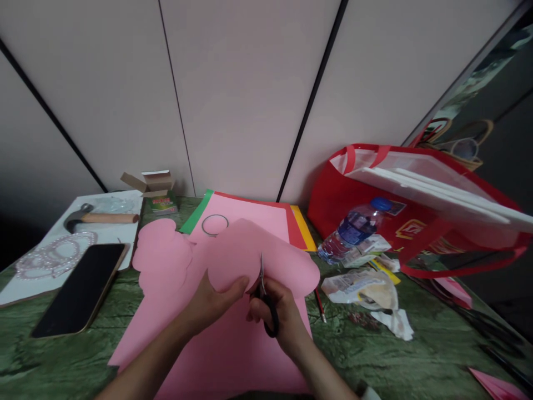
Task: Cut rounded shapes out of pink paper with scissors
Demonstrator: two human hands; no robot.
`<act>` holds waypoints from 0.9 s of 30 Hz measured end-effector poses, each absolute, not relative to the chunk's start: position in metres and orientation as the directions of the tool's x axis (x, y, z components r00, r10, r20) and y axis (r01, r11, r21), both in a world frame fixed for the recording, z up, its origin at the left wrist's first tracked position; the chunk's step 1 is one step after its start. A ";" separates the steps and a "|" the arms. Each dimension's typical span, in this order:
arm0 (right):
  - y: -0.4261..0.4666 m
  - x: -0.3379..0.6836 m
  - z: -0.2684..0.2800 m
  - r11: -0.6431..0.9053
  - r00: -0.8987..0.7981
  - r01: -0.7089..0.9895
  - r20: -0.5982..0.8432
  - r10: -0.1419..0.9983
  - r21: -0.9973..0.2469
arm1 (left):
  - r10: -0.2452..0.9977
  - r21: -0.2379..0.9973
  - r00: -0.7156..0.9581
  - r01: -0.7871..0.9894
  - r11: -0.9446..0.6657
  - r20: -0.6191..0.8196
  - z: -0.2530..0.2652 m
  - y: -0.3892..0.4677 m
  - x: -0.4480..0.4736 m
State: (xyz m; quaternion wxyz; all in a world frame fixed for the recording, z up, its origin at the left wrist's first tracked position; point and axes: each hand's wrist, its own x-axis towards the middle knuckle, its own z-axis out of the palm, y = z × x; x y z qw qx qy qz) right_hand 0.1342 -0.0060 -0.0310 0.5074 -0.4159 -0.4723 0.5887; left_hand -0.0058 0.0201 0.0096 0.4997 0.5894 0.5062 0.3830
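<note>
Pink paper (233, 253) curves above a flat pink sheet (237, 355) at scene centre, its near edge rounded. The left hand (214, 297) clamps that edge, thumb uppermost, other fingers largely hidden. The right hand (277, 305) curls its fingers around black-handled scissors (272, 319); blades meet the paper.

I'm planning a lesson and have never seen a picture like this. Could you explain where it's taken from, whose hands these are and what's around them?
There is no machine: a person wears a camera on their head, looking forward and down at their own bare hands. The right hand holds black-handled scissors; the left hand holds curved pink paper beside the blades. On the green table are also a phone, a hammer on a white sheet and a bottle before a red bag.
</note>
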 end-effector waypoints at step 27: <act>-0.006 0.135 -0.035 -0.037 -0.133 -0.217 -0.008 0.991 -0.975 | 0.988 0.980 0.154 0.199 -0.017 -0.014 -0.006 0.029 -0.012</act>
